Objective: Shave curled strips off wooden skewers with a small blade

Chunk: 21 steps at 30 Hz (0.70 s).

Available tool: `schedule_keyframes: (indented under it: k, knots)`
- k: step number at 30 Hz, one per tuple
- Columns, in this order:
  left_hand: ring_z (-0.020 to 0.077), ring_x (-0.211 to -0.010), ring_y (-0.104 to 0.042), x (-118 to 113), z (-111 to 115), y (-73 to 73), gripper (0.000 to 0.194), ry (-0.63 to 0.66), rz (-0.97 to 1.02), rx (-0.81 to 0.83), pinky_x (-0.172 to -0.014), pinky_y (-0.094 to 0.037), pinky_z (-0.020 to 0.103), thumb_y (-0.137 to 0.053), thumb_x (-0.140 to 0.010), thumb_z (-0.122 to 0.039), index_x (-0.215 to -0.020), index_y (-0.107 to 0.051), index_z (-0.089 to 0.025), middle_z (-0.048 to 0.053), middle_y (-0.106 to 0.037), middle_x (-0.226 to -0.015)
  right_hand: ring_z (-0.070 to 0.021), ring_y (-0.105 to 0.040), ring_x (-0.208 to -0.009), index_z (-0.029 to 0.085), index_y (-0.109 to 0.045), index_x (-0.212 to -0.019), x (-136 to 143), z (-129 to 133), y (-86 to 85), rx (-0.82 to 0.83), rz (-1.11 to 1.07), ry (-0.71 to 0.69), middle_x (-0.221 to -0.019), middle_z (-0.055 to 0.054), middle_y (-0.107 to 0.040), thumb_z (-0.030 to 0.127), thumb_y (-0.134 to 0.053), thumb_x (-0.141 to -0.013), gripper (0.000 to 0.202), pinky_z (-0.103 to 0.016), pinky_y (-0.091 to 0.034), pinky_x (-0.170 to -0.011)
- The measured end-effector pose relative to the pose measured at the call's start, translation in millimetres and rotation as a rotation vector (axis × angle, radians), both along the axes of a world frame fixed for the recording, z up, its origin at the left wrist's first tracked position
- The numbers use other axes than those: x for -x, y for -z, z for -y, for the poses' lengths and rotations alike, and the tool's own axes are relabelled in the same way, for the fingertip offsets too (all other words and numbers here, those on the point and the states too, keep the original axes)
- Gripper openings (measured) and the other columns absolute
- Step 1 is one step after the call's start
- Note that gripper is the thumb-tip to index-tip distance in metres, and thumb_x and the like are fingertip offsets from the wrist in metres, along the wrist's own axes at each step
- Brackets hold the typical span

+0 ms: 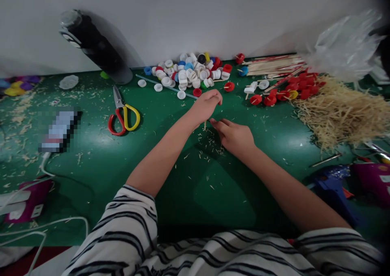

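Observation:
My left hand (206,105) is curled closed above the middle of the green table (195,194), just in front of the bottle caps. The end of a thin wooden stick (205,125) pokes out beneath its fingers; the rest is hidden by the hand. Close by on the right, my right hand (236,138) has thumb and fingers pressed together, tips pointing toward the left hand. Whatever they pinch, if anything, is too small to see. A red bottle cap (197,92) lies just beyond my left hand. Pale straw bits (207,144) are scattered below both hands.
Behind lie a heap of bottle caps (191,74), wooden sticks (271,66) and red caps on sticks (304,85). Scissors (122,113), a phone (59,129) and a black bottle (97,48) are left. Straw (344,113) and a blue glue gun (333,190) are right.

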<state>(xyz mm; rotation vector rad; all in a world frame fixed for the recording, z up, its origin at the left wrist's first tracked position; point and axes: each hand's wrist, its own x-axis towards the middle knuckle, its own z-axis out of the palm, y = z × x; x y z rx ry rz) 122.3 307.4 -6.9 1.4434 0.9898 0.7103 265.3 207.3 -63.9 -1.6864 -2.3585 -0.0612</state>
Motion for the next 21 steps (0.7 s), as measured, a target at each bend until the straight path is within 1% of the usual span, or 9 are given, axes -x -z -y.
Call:
schedule_keyframes:
  k: [4,8,13,18,21]
  knots:
    - [0.0112,-0.06,-0.03,-0.5,-0.2,0.6,0.023,-0.005,0.002,-0.001,-0.058,-0.023,0.028,-0.043,-0.093,-0.019,-0.071,-0.049,-0.019,-0.003,-0.031,-0.064,-0.0175,-0.067,-0.084,0.033,-0.062,-0.145,0.1,2.1,-1.6,0.027,-0.007,0.004,-0.116,-0.003,-0.076,0.024,-0.041,-0.102,0.048,-0.032,-0.03,-0.055]
    - [0.0108,-0.058,-0.03,0.7,-2.4,3.2,0.022,0.003,0.009,0.012,-0.057,-0.023,0.027,-0.044,-0.092,-0.019,-0.071,-0.049,-0.019,-0.003,-0.031,-0.063,-0.0178,-0.068,-0.086,0.031,-0.062,-0.145,1.1,4.4,-5.5,0.082,-0.012,0.017,-0.123,-0.005,-0.075,0.025,-0.04,-0.103,0.047,-0.031,-0.033,-0.056]
    - [0.01,-0.054,-0.028,2.9,-5.5,7.4,0.024,-0.023,0.037,0.064,-0.055,-0.02,0.027,-0.043,-0.094,-0.019,-0.071,-0.048,-0.019,-0.004,-0.028,-0.061,-0.017,-0.068,-0.085,0.029,-0.064,-0.142,0.3,6.6,-6.8,0.135,-0.038,0.002,-0.121,-0.004,-0.075,0.026,-0.04,-0.103,0.046,-0.03,-0.035,-0.056]
    - [0.008,-0.053,-0.028,1.9,-3.6,3.2,0.024,-0.018,0.063,0.113,-0.054,-0.02,0.026,-0.044,-0.093,-0.018,-0.07,-0.047,-0.019,-0.004,-0.029,-0.062,-0.017,-0.068,-0.085,0.029,-0.064,-0.141,-0.5,7.9,-6.1,0.142,-0.065,0.007,-0.119,-0.005,-0.075,0.026,-0.039,-0.103,0.045,-0.029,-0.036,-0.056]
    - [0.0079,-0.053,-0.028,1.7,-2.5,1.7,0.023,-0.009,0.058,0.097,-0.054,-0.02,0.026,-0.044,-0.092,-0.018,-0.07,-0.047,-0.019,-0.004,-0.029,-0.061,-0.0172,-0.068,-0.085,0.029,-0.065,-0.14,1.1,8.6,-6.7,0.134,-0.064,0.035,-0.12,-0.005,-0.075,0.028,-0.038,-0.104,0.045,-0.029,-0.035,-0.056]
